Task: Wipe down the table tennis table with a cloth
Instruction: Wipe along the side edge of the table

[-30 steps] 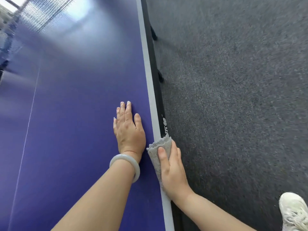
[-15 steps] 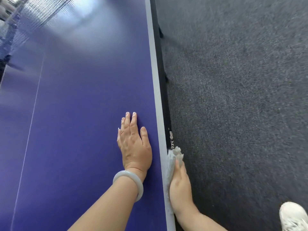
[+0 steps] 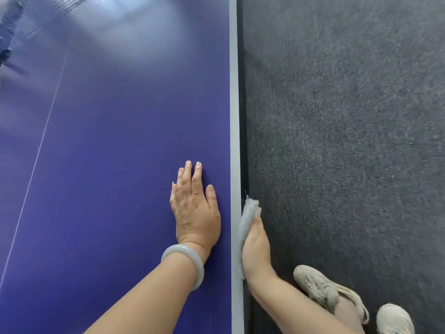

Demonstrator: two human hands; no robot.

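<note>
Head view, looking down along the table's side. Table tennis table (image 3: pixel 120 165) fills the left half of the frame, with a purple-blue top and glare near the top centre. Thin white line (image 3: pixel 36 162) runs diagonally across the left part of the surface. Grey edge strip (image 3: pixel 234 116) runs top to bottom just right of centre and marks the table's side border.

Left hand (image 3: pixel 195 210) lies palm down on the tabletop at lower centre, just left of the edge strip. Its fingers are straight and pressed close together, pointing toward the top of the frame, with the thumb slightly apart on the right side. It holds nothing. Pale translucent bangle (image 3: pixel 185 263) sits on the left wrist.

Right hand (image 3: pixel 255 251) is just right of the edge strip, lower centre, seen edge-on against the table's side face. Cloth (image 3: pixel 249 210), light grey and fuzzy, is sandwiched between this hand and the side of the table. One end bunches out past the fingertips and the rest trails along the hand toward the wrist. Only the top of the hand shows and the other fingers are hidden below, so cannot tell whether they curl around the cloth.

Dark grey carpet (image 3: pixel 349 141) covers the right half of the frame. Two beige shoes (image 3: pixel 320 289) (image 3: pixel 395 319) are at lower right, the first partly behind the right forearm.
</note>
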